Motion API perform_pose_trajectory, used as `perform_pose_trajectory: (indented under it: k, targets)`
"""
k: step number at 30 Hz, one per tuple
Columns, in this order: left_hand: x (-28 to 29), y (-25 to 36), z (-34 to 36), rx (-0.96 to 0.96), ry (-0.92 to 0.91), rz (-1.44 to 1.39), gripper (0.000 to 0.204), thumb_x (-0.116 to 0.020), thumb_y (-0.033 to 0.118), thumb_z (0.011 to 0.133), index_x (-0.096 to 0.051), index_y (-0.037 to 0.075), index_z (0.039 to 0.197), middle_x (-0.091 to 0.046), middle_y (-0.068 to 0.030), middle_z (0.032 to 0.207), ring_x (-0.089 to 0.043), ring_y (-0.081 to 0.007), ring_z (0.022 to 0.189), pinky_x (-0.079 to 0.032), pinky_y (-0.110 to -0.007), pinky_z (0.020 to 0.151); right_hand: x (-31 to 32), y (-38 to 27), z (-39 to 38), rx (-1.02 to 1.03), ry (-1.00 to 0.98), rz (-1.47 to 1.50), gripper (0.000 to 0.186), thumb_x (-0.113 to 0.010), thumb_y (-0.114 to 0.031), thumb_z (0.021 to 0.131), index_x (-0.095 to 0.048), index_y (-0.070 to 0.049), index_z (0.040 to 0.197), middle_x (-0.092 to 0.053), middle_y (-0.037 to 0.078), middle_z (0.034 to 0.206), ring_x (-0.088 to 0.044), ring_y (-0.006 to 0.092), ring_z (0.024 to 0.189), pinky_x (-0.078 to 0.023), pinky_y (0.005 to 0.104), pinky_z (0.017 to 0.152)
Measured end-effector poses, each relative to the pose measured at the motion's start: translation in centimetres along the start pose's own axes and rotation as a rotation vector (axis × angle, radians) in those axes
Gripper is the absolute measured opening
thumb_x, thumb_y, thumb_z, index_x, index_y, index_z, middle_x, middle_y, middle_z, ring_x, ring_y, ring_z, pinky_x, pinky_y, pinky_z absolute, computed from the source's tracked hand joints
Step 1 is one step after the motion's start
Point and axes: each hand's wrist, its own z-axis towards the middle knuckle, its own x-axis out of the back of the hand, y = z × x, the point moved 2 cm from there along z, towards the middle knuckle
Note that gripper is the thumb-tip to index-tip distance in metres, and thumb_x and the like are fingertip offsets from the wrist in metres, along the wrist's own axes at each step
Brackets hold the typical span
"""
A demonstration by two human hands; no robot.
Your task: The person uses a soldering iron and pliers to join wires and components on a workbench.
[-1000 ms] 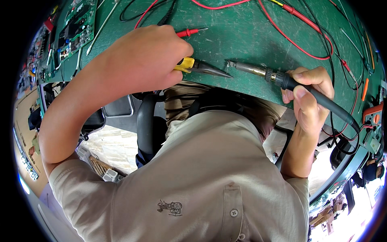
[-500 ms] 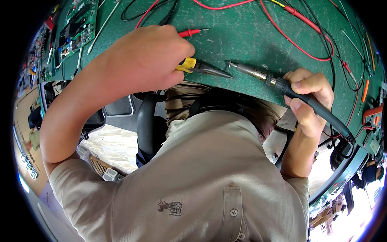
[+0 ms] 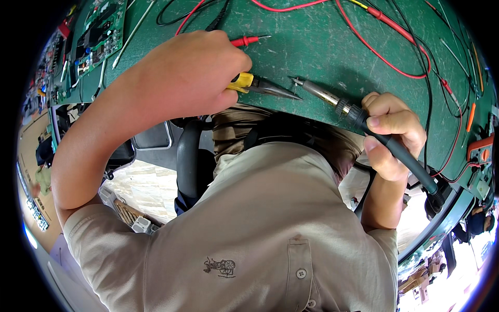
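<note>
My left hand [image 3: 208,73] is closed round the yellow handles of needle-nose pliers [image 3: 275,89], whose dark jaws point right, low over the green bench top. Between finger and thumb, my right hand [image 3: 392,132] grips the dark handle of a soldering iron [image 3: 327,96]. Its metal tip points left and sits just above the plier jaws. A small bit of something shows by the iron's tip, too small to name. Just beyond my left hand lies a red test probe [image 3: 244,41] with a bare metal point.
A green circuit board [image 3: 104,39] lies at the far left, beside a white cable [image 3: 134,34]. Red and black leads [image 3: 358,47] loop over the green bench [image 3: 306,31]. At the right edge are an orange multimeter [image 3: 483,152] and an orange-handled tool [image 3: 471,117].
My right hand has shifted slightly, tilting the soldering iron so its rear end and cord hang lower and further left. The tip moved a little up and left. My left hand and the pliers barely moved.
</note>
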Motion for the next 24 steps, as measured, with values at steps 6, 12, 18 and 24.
perform_pose_trajectory:
  k: [6,12,18,24]
  targets:
    - [-0.02,-0.02,0.00,-0.009,0.016,-0.006,0.017,-0.068,0.013,0.068,-0.065,0.001,0.080,-0.062,-0.0187,0.069,-0.062,-0.0384,0.073,-0.050,-0.046,0.066,0.20,0.41,-0.26,0.034,0.033,0.054,0.027,-0.061,0.004,0.062,-0.059,0.002,0.088,-0.056,0.012,0.074,-0.044,0.0152,0.057,-0.035,0.0284,0.051]
    - [0.05,0.03,-0.03,0.004,0.004,-0.003,0.016,-0.067,0.012,0.069,-0.065,0.001,0.080,-0.063,-0.0184,0.069,-0.062,-0.0383,0.073,-0.050,-0.047,0.066,0.64,0.50,-0.74,-0.051,0.040,0.113,0.025,-0.062,0.004,0.065,-0.059,0.002,0.090,-0.058,0.013,0.079,-0.047,0.0150,0.061,-0.036,0.0276,0.055]
    - [0.07,0.03,-0.06,0.010,0.001,-0.005,0.017,-0.068,0.013,0.069,-0.065,0.002,0.081,-0.063,-0.0176,0.070,-0.062,-0.0380,0.073,-0.050,-0.046,0.066,0.48,0.16,-0.45,-0.120,0.049,0.114,0.024,-0.062,0.003,0.067,-0.060,0.002,0.091,-0.059,0.013,0.081,-0.048,0.0155,0.064,-0.038,0.0273,0.058]
    - [0.03,0.03,-0.13,-0.002,0.017,0.001,0.017,-0.069,0.014,0.069,-0.065,0.002,0.081,-0.064,-0.0173,0.070,-0.063,-0.0376,0.074,-0.051,-0.046,0.066,0.53,0.31,-0.59,-0.131,0.099,0.146,0.023,-0.061,0.004,0.068,-0.059,0.003,0.091,-0.059,0.013,0.083,-0.049,0.0143,0.067,-0.038,0.0262,0.060]
